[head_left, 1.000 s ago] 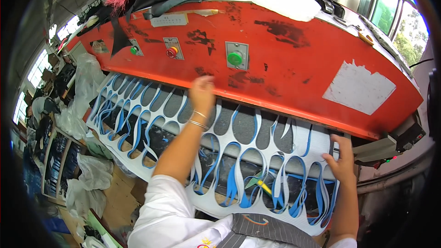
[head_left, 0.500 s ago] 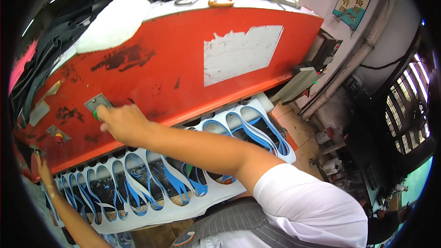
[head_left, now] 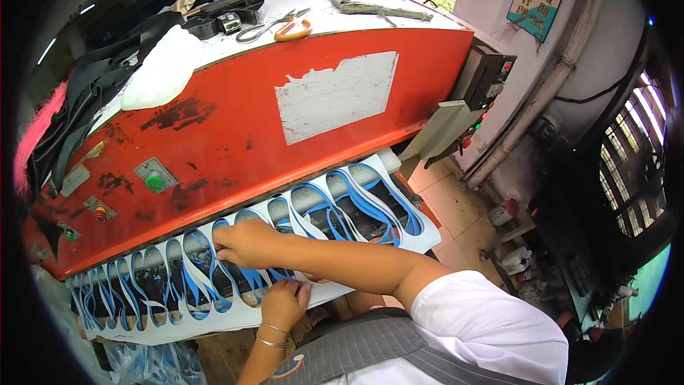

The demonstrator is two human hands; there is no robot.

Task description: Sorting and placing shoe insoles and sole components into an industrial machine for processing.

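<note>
A white foam sheet with a blue underside lies along the front of a red machine. Rows of long oval holes are cut through it, leaving narrow, partly twisted strips. My right hand reaches over the sheet's middle, its fingers closed at one of those strips. Close by, nearer my body, my left hand rests at the sheet's front border with curled fingers; what lies under them is hidden. A green button, a red knob and a smaller green button sit on the machine's front.
Scissors with orange handles, black straps and a grey slab lie on the machine's top. Dark fabric hangs at its left. A control box stands at the right end. Clear plastic bags lie below the sheet.
My right hand has left the upper green button and come down to the sheet. My left hand has moved from the far-left button rightward to the sheet's near border. The view has shifted.
</note>
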